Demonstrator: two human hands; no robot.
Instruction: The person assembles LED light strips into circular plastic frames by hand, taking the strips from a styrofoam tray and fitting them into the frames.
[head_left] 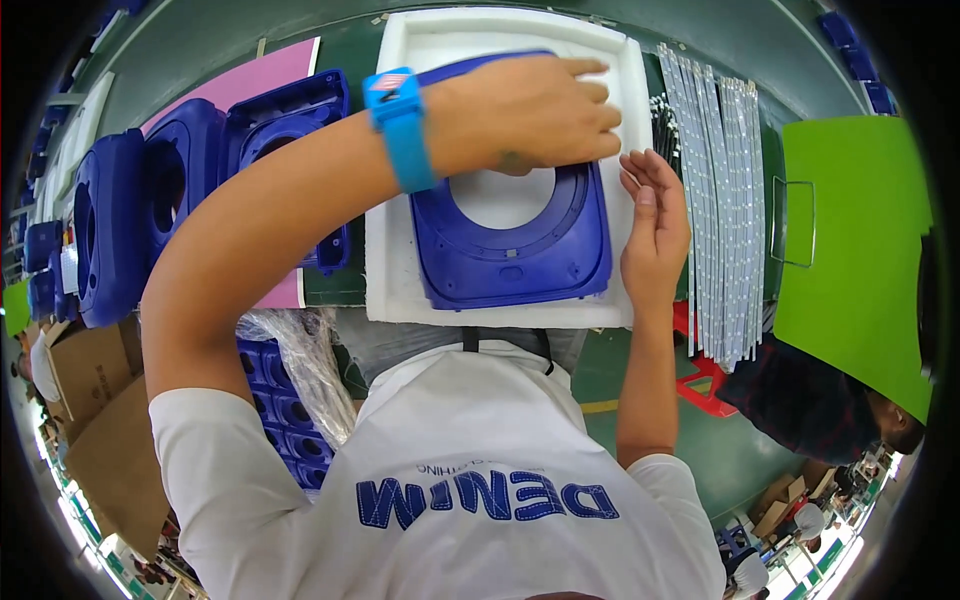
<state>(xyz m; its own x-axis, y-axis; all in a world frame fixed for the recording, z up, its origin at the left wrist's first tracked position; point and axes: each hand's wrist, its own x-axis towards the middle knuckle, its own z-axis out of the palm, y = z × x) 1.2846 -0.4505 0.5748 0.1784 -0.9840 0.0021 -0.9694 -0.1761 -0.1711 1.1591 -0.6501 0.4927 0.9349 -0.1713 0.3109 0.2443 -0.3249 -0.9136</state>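
A square blue plastic housing [510, 275] with a large round opening lies in a white foam tray [393, 280] in front of me. My left hand [540, 110], with a light blue band at its wrist, reaches across the far part of the housing, back upward. Its fingers are apart and point right; its thumb and whatever lies under the palm are hidden. Beside the housing's right edge is my right hand [657, 225], fingers loosely bent, thumb apart, nothing in it. It hovers by the tray's right rim.
Several blue housings [182, 130] stand at left, partly on a pink board [275, 75]. White LED strips [715, 200] and thin wires [664, 140] lie right of the tray. Farther right are a bright green panel [850, 230], a red stool [708, 392] and another person [800, 400].
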